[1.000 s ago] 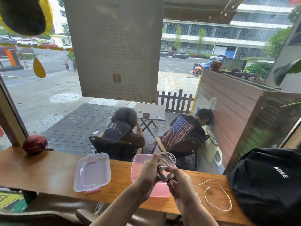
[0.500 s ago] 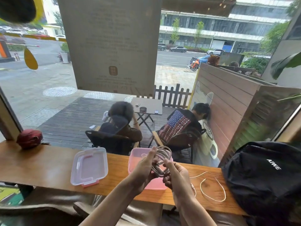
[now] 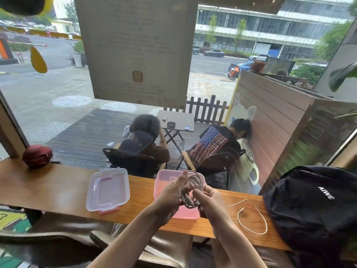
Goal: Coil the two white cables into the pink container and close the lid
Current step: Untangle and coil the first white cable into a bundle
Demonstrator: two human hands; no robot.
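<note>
Both hands hold one coiled white cable (image 3: 192, 190) above the open pink container (image 3: 164, 178) near the table (image 3: 48, 190) far edge: left hand (image 3: 170, 196) grips its left side, right hand (image 3: 210, 202) pinches its bottom. Second cable (image 3: 251, 219) lies loose right of it, before a black bag (image 3: 313, 206); lid (image 3: 108, 188) left, bare wood between

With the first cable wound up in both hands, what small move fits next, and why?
Probably lower the coiled cable into the pink container. Left hand and right hand hold it as a finished loop right above the open box; the second cable lies loose on the counter.
</note>
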